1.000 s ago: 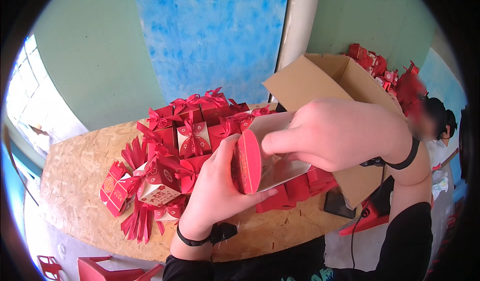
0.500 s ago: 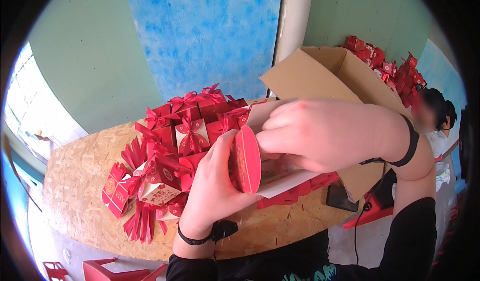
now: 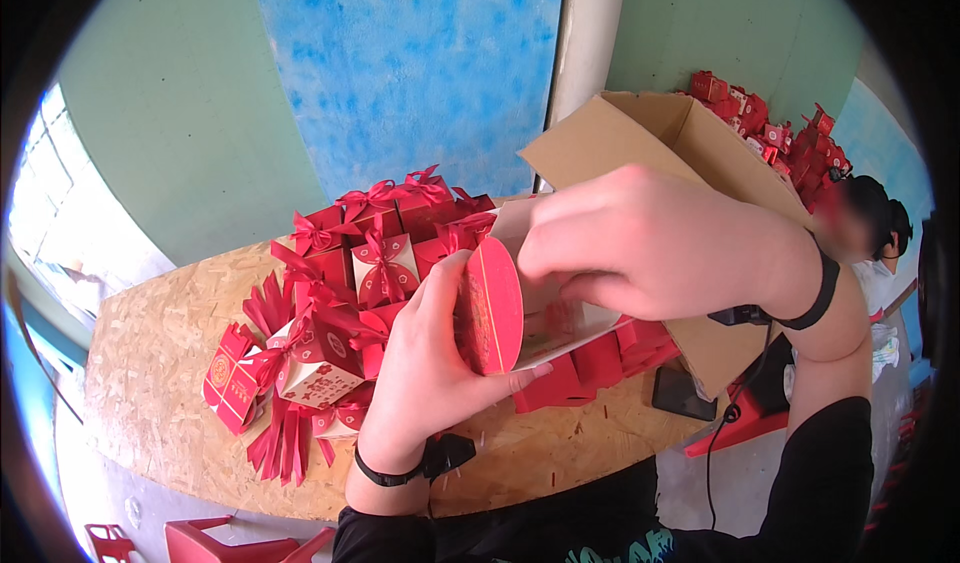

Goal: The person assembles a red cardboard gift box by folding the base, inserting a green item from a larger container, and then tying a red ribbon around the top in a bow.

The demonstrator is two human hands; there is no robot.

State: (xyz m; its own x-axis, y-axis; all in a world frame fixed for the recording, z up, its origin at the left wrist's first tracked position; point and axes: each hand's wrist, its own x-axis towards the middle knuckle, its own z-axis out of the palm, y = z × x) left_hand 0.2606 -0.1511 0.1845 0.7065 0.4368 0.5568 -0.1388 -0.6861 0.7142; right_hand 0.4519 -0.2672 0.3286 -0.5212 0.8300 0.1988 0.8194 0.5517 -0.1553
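Note:
A red paper gift box [image 3: 495,313] with a rounded flap and a white inside is in my left hand [image 3: 420,368], whose fingers wrap round its left side. The box's mouth is open toward the right. At that mouth is my right hand [image 3: 655,248], its fingers curled together and partly inside; their tips, and whatever they pinch, are hidden. Something pale and reddish shows blurred in the box. Just left and behind, several red and cream gift boxes [image 3: 385,268] tied with red ribbon bows crowd together. More red boxes [image 3: 570,373] lie under my hands.
A large open cardboard carton [image 3: 600,148] stands behind my right forearm. Loose red ribbon ends [image 3: 280,448] spread over the wooden board table [image 3: 150,343]. A flat black device [image 3: 683,395] lies by the carton. Another person [image 3: 875,218] is at the right, near piled red boxes [image 3: 755,118].
My right hand has risen slightly and drawn back a little from inside the box, showing more of its white interior. My left hand still holds the box, tilted slightly differently.

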